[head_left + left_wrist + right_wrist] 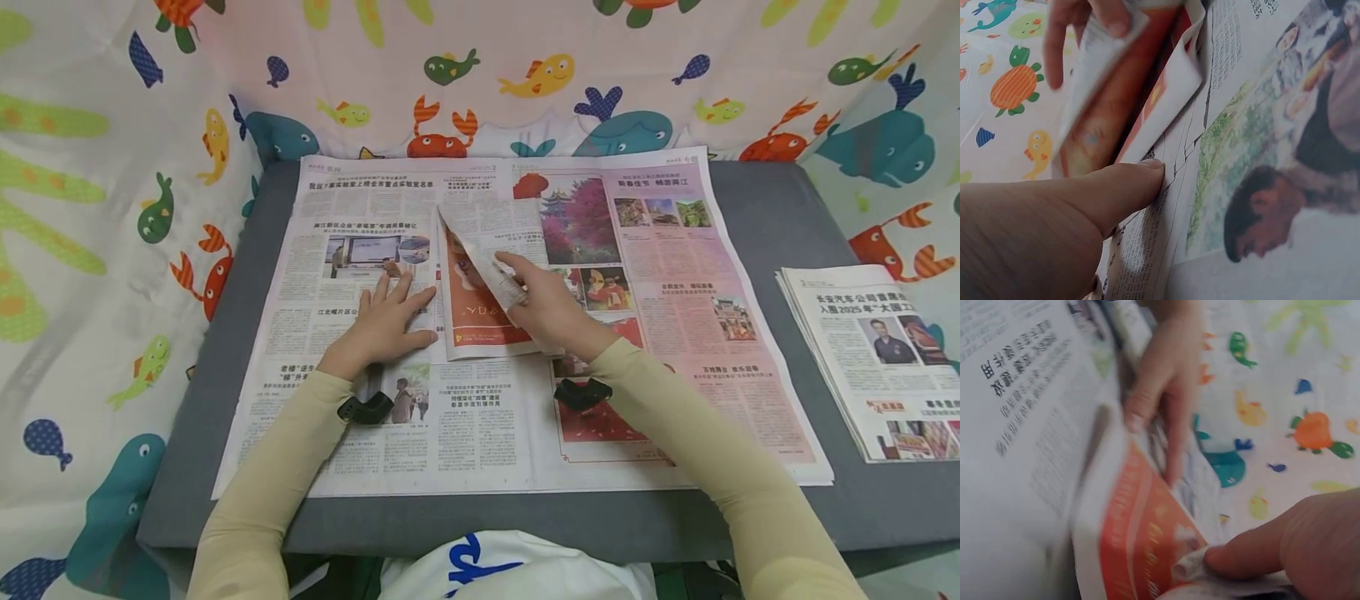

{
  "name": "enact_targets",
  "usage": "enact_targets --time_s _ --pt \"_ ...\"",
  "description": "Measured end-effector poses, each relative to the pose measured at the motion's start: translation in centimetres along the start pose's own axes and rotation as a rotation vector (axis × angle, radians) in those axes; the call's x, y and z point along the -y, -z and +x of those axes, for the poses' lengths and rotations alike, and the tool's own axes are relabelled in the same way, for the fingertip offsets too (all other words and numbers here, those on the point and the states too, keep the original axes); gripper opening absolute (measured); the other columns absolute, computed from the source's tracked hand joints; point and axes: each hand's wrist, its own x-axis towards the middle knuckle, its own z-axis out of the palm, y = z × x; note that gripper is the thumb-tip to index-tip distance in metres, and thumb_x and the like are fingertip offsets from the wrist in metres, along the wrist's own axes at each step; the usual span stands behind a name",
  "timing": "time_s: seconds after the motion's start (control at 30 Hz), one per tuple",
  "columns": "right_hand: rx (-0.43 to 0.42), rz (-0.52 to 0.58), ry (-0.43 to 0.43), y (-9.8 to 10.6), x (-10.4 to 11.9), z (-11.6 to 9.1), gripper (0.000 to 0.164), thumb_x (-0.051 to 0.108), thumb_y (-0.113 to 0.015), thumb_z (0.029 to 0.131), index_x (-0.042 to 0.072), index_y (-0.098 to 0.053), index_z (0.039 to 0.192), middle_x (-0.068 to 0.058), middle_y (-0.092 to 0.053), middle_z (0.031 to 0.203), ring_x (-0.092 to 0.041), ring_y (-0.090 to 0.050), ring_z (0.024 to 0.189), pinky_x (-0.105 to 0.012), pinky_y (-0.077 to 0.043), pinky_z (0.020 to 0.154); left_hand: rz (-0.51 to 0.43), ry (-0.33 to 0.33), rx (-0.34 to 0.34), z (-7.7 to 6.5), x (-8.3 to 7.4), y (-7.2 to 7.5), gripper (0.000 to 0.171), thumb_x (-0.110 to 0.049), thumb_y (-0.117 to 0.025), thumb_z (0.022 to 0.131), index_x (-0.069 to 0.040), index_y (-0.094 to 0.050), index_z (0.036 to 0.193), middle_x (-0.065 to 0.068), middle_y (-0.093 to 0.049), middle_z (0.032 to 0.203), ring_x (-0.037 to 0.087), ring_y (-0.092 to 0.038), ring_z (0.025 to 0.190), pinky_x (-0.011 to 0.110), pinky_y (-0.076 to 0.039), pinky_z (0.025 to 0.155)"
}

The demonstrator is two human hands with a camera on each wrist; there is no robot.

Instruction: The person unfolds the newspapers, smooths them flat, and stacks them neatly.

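A large newspaper [480, 433] lies spread out on the grey table. On its middle sits a smaller folded newspaper piece [480, 321] with an orange-red print, its right side lifted and slanted. My right hand [551, 304] pinches that lifted edge; in the right wrist view the thumb [1247, 553] presses on crumpled paper. Just left of the piece, my left hand [390, 321] rests on the newspaper with its fingers spread. The left wrist view shows its thumb [1122, 184] extended beside the piece's edge. The underside of the right hand's grip is hidden.
A stack of folded newspapers [885, 358] lies at the table's right. Grey tabletop [757, 225] shows around the spread newspaper. A white cloth [495, 92] printed with sea animals hangs behind and at the sides. Each wrist wears a black band [365, 408].
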Motion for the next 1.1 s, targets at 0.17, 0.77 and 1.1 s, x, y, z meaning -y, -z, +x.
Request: enact_targets --time_s 0.17,0.77,1.1 --pt "-0.064 0.122 -0.05 3.5 -1.6 -1.8 0.081 0.0 -0.063 0.089 0.022 -0.033 0.161 -0.024 -0.06 0.139 -0.034 -0.067 0.105 -0.036 -0.055 0.071 0.003 -0.006 -0.003 0.0 0.0 -0.1 0.079 -0.048 -0.062 0.096 -0.021 -0.029 0.163 0.018 -0.001 0.173 0.052 0.01 0.156 0.074 0.004 0.12" --pt "-0.089 0.36 -0.208 9.1 -11.4 -8.3 0.075 0.013 -0.064 0.099 0.019 -0.024 0.162 -0.021 -0.052 0.147 -0.002 -0.063 0.105 -0.024 -0.058 0.08 0.001 0.0 0.003 0.1 0.1 -0.4 0.08 -0.049 -0.062 0.097 -0.022 -0.027 0.163 0.018 0.001 0.173 0.051 0.011 0.156 0.074 0.005 0.12" --pt "-0.098 0.531 -0.224 10.0 -14.7 -10.3 0.086 0.009 -0.067 0.098 0.016 -0.014 0.165 0.006 -0.057 0.13 0.001 -0.066 0.099 -0.025 -0.059 0.079 0.01 0.007 0.01 0.3 0.1 -0.4 0.08 -0.049 -0.061 0.098 -0.023 -0.026 0.164 0.017 0.004 0.173 0.05 0.012 0.156 0.074 0.007 0.12"
